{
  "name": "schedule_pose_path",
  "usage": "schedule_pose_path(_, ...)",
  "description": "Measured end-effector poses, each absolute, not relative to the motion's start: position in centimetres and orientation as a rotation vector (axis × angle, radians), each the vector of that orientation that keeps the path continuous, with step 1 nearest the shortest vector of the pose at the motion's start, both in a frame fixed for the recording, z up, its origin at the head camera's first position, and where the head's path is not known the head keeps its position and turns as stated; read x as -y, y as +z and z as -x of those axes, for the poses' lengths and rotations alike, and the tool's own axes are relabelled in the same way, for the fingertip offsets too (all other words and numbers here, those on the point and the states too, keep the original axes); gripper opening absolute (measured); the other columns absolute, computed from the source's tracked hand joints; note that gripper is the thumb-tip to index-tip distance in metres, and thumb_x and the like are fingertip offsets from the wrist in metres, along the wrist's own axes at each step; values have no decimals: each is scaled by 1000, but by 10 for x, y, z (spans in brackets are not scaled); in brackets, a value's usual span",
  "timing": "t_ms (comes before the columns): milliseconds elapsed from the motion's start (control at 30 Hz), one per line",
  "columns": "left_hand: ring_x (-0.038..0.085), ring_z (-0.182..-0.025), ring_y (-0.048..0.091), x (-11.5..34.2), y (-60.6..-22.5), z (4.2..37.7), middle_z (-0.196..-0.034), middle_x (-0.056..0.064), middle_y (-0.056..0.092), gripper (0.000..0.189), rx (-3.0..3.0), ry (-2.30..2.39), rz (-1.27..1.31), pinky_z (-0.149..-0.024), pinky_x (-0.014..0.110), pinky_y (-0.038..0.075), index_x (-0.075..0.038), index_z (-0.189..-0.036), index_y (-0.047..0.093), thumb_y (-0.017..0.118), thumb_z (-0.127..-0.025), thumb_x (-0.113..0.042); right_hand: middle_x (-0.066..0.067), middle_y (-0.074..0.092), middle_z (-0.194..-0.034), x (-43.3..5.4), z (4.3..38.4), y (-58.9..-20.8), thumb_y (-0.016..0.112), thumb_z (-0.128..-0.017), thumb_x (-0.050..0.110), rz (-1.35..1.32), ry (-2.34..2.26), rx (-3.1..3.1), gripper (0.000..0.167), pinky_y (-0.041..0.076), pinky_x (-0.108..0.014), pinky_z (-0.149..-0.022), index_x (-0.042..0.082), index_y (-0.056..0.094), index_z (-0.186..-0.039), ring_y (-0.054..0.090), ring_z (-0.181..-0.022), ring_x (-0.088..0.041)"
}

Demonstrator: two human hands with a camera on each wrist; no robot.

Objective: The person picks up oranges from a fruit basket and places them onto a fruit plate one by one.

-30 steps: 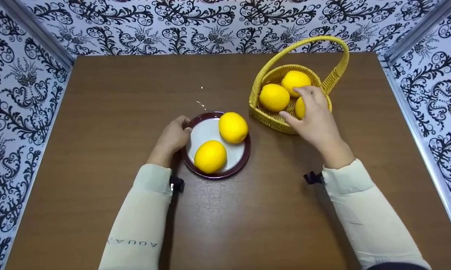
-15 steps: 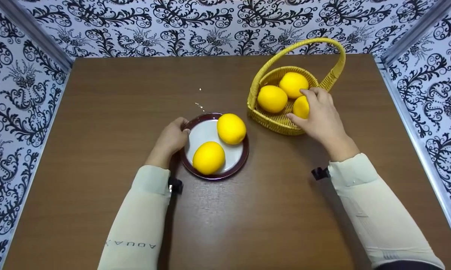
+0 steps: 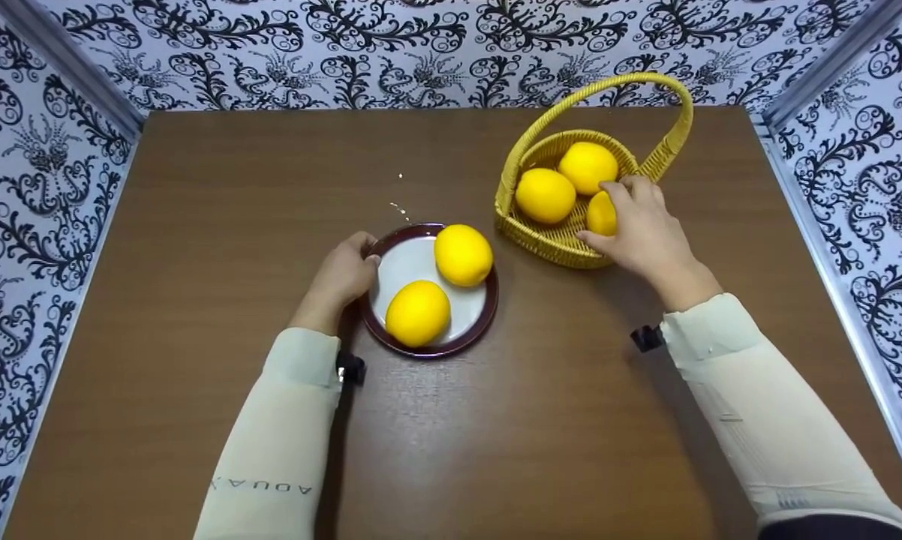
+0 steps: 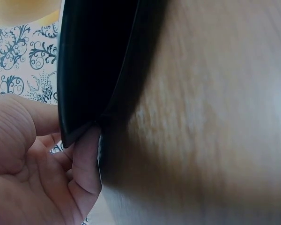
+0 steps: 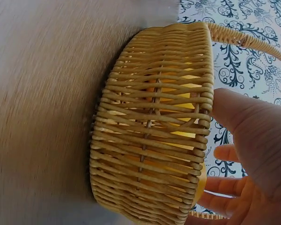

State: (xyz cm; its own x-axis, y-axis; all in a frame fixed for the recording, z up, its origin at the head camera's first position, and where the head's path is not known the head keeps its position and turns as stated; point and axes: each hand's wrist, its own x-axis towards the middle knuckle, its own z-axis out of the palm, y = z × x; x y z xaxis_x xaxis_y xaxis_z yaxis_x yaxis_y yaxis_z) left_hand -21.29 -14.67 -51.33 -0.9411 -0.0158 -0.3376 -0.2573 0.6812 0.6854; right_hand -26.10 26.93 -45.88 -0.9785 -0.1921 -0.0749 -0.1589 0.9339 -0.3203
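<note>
My left hand [image 3: 340,275] pinches the left rim of a white plate [image 3: 398,264] with a dark brown border. In the left wrist view, the fingers [image 4: 86,161] curl under the plate's dark underside [image 4: 96,61]. Two yellow lemons, one toward the back [image 3: 463,256] and one nearer the front [image 3: 418,313], lie on the plate. My right hand [image 3: 646,232] reaches into a yellow wicker basket [image 3: 548,244], its thumb and fingers round a lemon [image 3: 601,214] that it partly hides. Beside that one in the basket are two other lemons, left [image 3: 545,196] and back [image 3: 588,168].
The basket's tall handle [image 3: 608,84] arches over its back. Small white specks [image 3: 399,209] mark the brown table [image 3: 256,172] behind the plate. Patterned black-and-white panels [image 3: 421,56] stand along the back and both sides.
My right hand has shifted slightly right, from above the basket's middle down onto the right-hand lemon, and its fingers have drawn in round it. The left hand and plate have stayed in place.
</note>
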Motion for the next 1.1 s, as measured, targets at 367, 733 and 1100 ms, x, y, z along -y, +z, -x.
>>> schedule_pose_path(367,36,-114,57,146,-513,214,-126,19,65,26,-2619,1079,212,-105,50,45,-8,-128,57,48,-107,-19,-28,36,-151,-271,269,-461,74,-92,42,293,-370,-2926,77,42,-77,-96,7,42,-152,35,-137,-47)
schedule_pose_path(733,37,-115,56,145,-514,214,-129,19,64,26,-2617,1081,218,-107,51,44,-8,-128,57,48,-106,-19,-31,38,-146,-271,275,-456,77,-89,33,289,-422,-2847,78,40,-68,-108,8,41,-153,41,-127,-47)
schedule_pose_path(1100,37,-116,56,147,-513,214,-128,19,64,25,-2615,1083,222,-108,51,44,-9,-127,58,48,-107,-20,-29,42,-138,-272,278,-462,78,-86,32,292,-446,-2878,78,42,-68,-103,6,44,-151,44,-119,-46)
